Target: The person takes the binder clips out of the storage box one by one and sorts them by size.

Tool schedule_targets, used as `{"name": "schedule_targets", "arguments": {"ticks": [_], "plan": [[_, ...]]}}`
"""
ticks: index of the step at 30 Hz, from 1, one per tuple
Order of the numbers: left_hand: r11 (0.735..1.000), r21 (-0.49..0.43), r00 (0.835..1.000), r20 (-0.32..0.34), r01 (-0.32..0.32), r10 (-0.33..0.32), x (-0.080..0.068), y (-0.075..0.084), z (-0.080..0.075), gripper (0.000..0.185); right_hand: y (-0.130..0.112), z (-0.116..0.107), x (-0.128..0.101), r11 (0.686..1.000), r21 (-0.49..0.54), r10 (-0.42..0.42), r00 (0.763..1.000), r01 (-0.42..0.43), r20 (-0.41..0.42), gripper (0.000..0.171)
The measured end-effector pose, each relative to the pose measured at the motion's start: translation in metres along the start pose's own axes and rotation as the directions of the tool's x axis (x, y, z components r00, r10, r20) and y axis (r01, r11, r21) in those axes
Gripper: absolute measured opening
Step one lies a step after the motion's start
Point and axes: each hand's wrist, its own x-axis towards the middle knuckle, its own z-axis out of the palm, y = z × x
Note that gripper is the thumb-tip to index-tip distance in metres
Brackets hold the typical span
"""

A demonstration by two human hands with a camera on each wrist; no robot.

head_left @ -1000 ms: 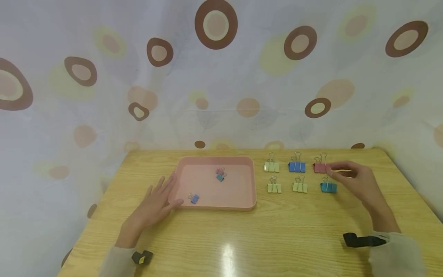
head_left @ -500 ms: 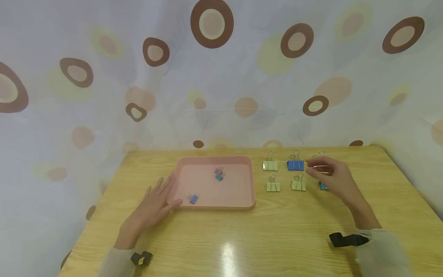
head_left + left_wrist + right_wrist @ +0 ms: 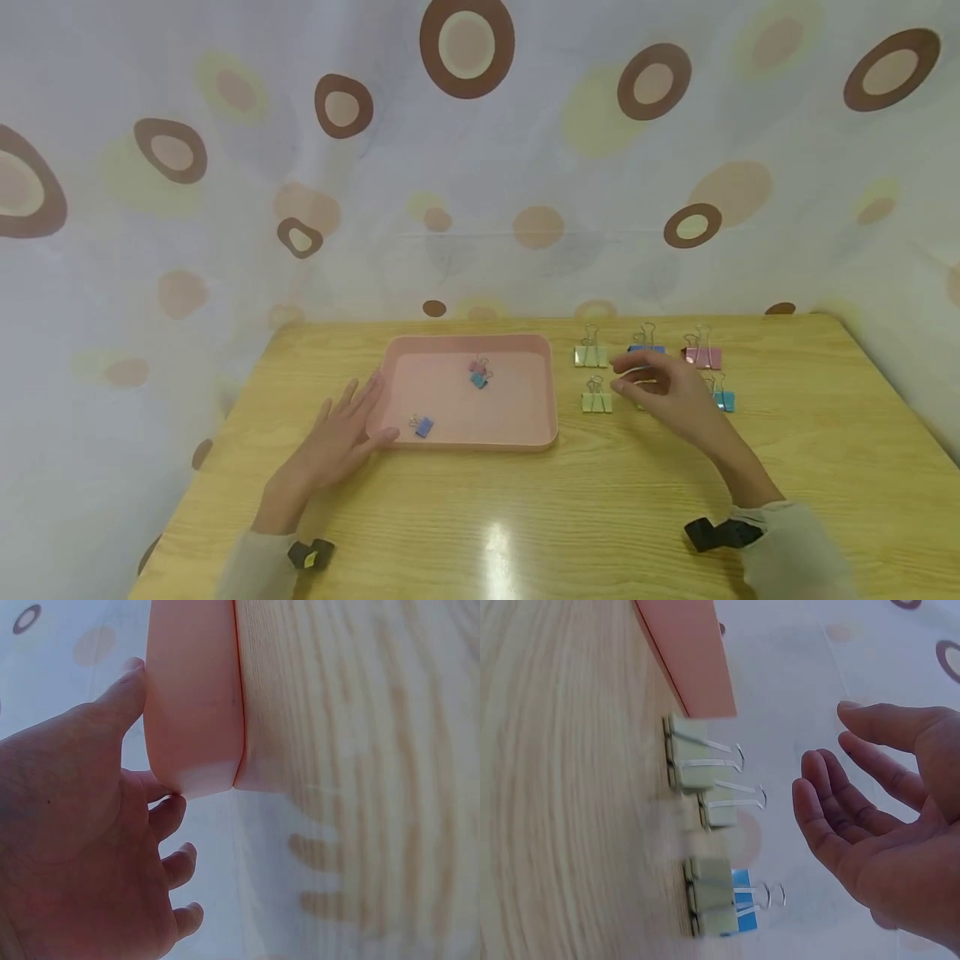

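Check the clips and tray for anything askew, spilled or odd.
Nothing stands out. Three clips lie loose in the tray; the rest stand in two neat rows on the table beside it. The right hand, holding nothing, hides part of the rows. The left hand rests against the tray's corner.

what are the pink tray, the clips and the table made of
Pink tray: likely matte plastic, with smooth rounded moulded corners. Binder clips, such as the pink one: painted metal bodies with shiny wire handles. Table: wood-grain surface, glossy enough to reflect a light; possibly laminate.
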Motion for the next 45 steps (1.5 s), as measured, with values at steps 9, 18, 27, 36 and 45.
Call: {"name": "schedule_targets", "arguments": {"ticks": [9,18,27,36,45], "plan": [[1.000,0.005,1.000,-0.003,-0.026,0.026,0.007,0.004,0.001,0.081,-0.013,0.031,0.005,0.997,0.075,0.011,0.999,-0.014,0.046,0.023],[1.000,-0.003,1.000,0.002,-0.014,0.014,0.008,0.005,0.001,0.083,-0.029,0.067,0.025,0.994,0.106,0.013,0.996,-0.022,0.086,0.023],[1.000,-0.008,1.000,-0.004,-0.012,0.012,0.006,0.005,0.000,0.082,-0.043,0.112,0.045,0.989,0.148,-0.009,0.992,-0.009,0.124,0.021],[1.000,0.002,1.000,-0.013,-0.001,0.001,0.002,0.004,0.001,0.082,-0.049,0.156,0.058,0.989,0.146,-0.060,0.978,0.031,0.198,0.021],[1.000,0.001,1.000,0.005,0.015,-0.015,0.001,0.001,-0.001,0.082,-0.052,0.184,0.070,0.996,0.093,-0.023,0.958,-0.004,0.286,0.024]]}}
